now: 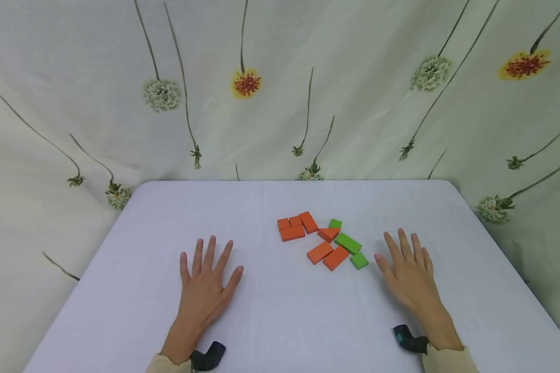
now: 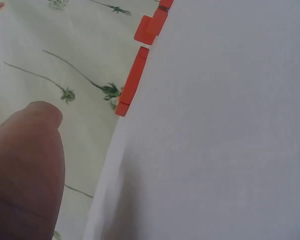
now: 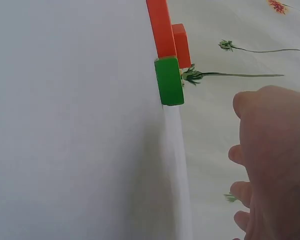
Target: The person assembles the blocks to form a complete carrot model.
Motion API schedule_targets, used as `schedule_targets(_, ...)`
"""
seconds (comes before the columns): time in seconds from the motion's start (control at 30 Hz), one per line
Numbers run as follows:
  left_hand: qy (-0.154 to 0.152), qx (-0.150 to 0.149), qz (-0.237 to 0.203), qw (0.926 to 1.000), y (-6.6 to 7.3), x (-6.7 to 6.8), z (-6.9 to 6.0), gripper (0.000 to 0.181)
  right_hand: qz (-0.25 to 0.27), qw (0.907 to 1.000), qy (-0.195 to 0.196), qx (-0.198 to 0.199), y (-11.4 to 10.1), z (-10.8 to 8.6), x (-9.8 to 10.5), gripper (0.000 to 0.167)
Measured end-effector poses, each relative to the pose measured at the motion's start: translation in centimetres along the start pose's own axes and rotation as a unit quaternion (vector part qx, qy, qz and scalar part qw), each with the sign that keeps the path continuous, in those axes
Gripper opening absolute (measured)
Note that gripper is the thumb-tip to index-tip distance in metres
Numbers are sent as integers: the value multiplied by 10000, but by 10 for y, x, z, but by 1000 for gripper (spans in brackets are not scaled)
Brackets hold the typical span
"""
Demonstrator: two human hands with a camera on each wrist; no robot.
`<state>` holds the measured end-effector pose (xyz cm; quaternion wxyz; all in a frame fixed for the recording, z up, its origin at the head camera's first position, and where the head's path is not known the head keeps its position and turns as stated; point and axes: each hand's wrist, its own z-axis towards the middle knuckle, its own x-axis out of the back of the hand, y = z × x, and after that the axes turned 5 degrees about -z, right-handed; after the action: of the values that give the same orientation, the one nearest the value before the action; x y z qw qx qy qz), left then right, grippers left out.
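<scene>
Flat orange and green blocks lie in a loose cluster on the white table. At its left, two small orange blocks [image 1: 283, 224] sit against a longer orange block [image 1: 292, 234], with another slanted orange block [image 1: 308, 221] beside them. An orange triangular block [image 1: 329, 234] lies near the middle, touching or close to green blocks [image 1: 348, 243]. Two orange rectangles [image 1: 320, 253] are in front. My left hand [image 1: 203, 295], fingers spread, is left of the cluster and holds nothing. To the right, my right hand [image 1: 409, 277] extends its fingers, nearest a small green block [image 1: 359, 260].
Both hands are over the white tabletop [image 1: 270, 321], whose far edge meets a hanging cloth [image 1: 354, 114] printed with flowers. A dark wrist device [image 1: 208, 356] is on the left wrist, and a similar dark device [image 1: 409, 340] on the right.
</scene>
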<state>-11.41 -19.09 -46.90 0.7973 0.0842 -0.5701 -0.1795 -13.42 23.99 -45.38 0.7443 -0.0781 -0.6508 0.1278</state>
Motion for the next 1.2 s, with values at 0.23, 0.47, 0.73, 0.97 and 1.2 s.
schedule_targets(0.23,10,-332,-493,9982,8,-10,6,64,213,9977,597,219,-6,0,-4,65)
schedule_targets(0.47,-136,-596,-967,9934,21,-23,17,58,554,9896,1140,687,-18,3,-14,54)
schedule_targets(0.73,-478,-983,-1368,9846,45,-41,37,51,669,9836,1267,1091,-35,5,-33,46)
schedule_targets(0.97,-700,-1259,-1392,9797,60,-57,54,52,549,9812,1343,1271,-43,8,-40,43)
schedule_targets(1.2,-812,-1299,-1185,9811,63,-59,63,53,362,9827,1177,1385,-54,14,-42,50)
